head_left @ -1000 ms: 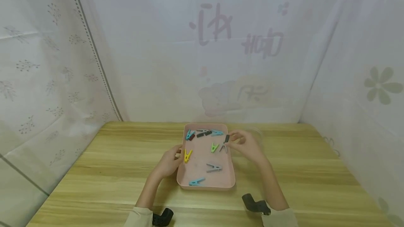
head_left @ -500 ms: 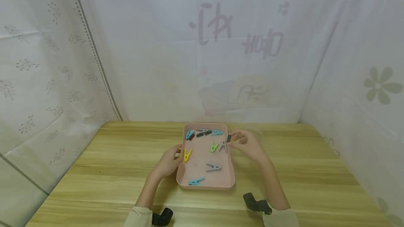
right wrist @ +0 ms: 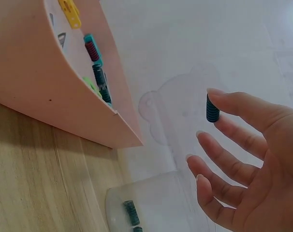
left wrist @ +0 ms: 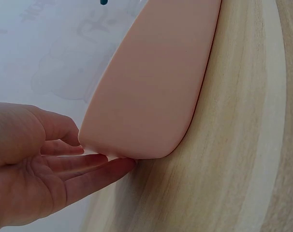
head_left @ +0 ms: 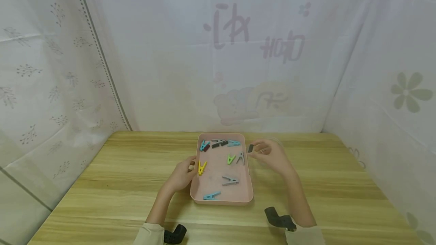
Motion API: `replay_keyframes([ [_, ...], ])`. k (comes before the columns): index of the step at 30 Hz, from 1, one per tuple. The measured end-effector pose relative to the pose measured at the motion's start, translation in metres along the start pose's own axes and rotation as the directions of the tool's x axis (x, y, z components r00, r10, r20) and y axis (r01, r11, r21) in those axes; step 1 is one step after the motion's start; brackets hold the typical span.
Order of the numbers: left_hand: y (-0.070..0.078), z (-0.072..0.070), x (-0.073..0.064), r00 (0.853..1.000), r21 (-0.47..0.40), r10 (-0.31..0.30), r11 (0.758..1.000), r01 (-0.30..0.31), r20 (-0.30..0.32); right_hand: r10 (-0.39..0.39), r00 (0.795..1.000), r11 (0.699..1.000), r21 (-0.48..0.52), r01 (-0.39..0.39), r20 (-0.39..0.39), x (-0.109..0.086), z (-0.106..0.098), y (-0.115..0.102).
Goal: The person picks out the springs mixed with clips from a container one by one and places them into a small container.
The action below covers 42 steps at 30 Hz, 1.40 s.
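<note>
My right hand [head_left: 272, 156] is raised just off the tray's right rim. Its thumb and index finger pinch a small dark ribbed cylinder [right wrist: 212, 109], while the other fingers are loosely bent. My left hand [head_left: 182, 173] holds the left wall of the pink tray [head_left: 218, 201]; in the left wrist view, fingertips [left wrist: 129, 165] press against the outside of it. Inside the tray lie several clothespins, among them a yellow one [head_left: 202, 168], a green one [head_left: 231, 158] and a grey one [head_left: 231, 180]. Dark ribbed cylinders [head_left: 219, 144] and a dark red one [head_left: 206, 148] lie at its far end.
A clear container [right wrist: 151, 186] stands right of the tray, partly behind my right hand, with dark ribbed cylinders [right wrist: 131, 212] in it. The wooden table [head_left: 112, 184] reaches back to a patterned curtain [head_left: 170, 67], with more curtain on both sides.
My right hand has moved slightly right, carrying the dark ribbed cylinder from over the tray's right rim to just outside it. My left hand and the tray stay practically where they were.
</note>
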<state>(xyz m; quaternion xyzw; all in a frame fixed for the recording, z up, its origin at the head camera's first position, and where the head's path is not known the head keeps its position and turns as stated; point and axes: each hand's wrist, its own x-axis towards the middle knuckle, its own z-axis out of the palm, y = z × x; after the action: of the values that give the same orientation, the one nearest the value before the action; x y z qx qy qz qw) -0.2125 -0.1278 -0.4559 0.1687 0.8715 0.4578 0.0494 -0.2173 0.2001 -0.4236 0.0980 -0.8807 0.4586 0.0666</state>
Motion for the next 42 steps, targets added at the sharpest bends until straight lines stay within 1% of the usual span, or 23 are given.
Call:
replay_keyframes([
  [6,0.000,0.000,0.000,1.000,0.003,-0.004,1.000,0.004,-0.004,-0.010,1.000,1.000,-0.020,0.010,-0.007,-0.001,-0.004,0.001],
  [9,-0.001,0.000,0.000,1.000,0.016,0.007,1.000,-0.006,-0.007,-0.010,1.000,1.000,-0.021,0.010,-0.010,-0.002,-0.007,0.002],
  [14,0.000,0.000,-0.001,1.000,0.033,0.020,0.999,-0.019,-0.015,0.007,1.000,1.000,-0.003,-0.007,0.000,-0.005,-0.012,0.002],
  [18,0.000,0.000,-0.002,1.000,0.032,0.015,0.999,-0.015,-0.014,0.024,1.000,1.000,0.011,-0.024,0.008,-0.006,-0.016,0.001],
  [23,0.000,0.000,-0.002,1.000,0.030,0.012,0.999,-0.012,-0.013,0.048,0.999,0.999,-0.009,-0.048,0.012,-0.007,-0.020,0.001],
  [28,0.000,0.000,-0.001,1.000,0.034,0.020,0.999,-0.019,-0.012,0.067,0.998,0.998,0.015,-0.067,0.016,-0.009,-0.024,0.000],
  [32,-0.001,0.001,0.000,1.000,0.037,0.022,0.999,-0.022,-0.008,0.066,0.998,0.998,0.017,-0.066,0.008,-0.009,-0.026,0.001],
  [36,-0.001,0.000,0.000,1.000,0.026,0.024,0.999,-0.023,-0.004,0.063,0.998,0.998,0.002,-0.063,-0.001,-0.010,-0.029,0.002],
  [42,-0.001,0.001,0.000,1.000,0.003,0.011,1.000,-0.010,-0.010,0.070,0.997,0.997,-0.023,-0.070,-0.019,-0.011,-0.033,0.005],
])
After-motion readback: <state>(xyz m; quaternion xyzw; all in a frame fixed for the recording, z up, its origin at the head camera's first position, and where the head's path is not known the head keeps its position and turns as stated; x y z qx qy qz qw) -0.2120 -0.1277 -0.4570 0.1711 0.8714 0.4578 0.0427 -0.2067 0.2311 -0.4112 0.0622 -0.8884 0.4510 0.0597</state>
